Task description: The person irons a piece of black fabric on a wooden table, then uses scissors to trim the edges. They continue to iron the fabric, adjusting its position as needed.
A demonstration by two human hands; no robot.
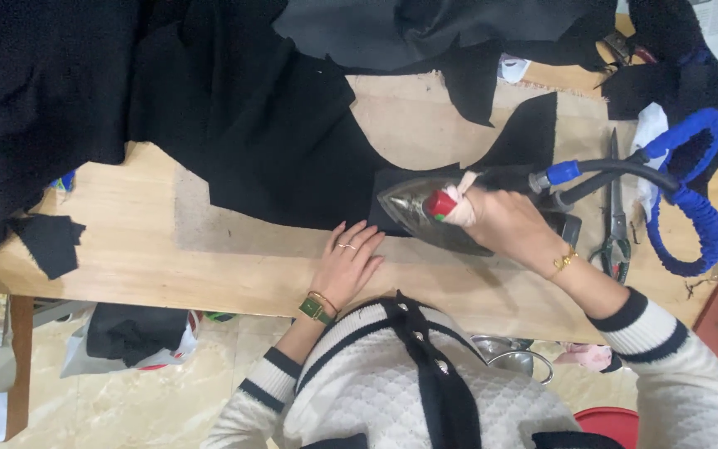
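From the head view, the right hand (500,220) grips the handle of the iron (438,218), which sits on a piece of black cloth (292,166) on the wooden table (126,249). The left hand (346,266) lies flat and open on the table, fingertips at the cloth's edge. This looks like the pressing step. Sliding the iron on calls for the left hand to hold the cloth smooth. Scissors (617,224) lie near the blue hose (695,208).

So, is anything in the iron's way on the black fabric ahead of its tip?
Nothing visible: the iron, gripped by the right hand, points at flat black fabric. The left hand rests on the table, beside its path.
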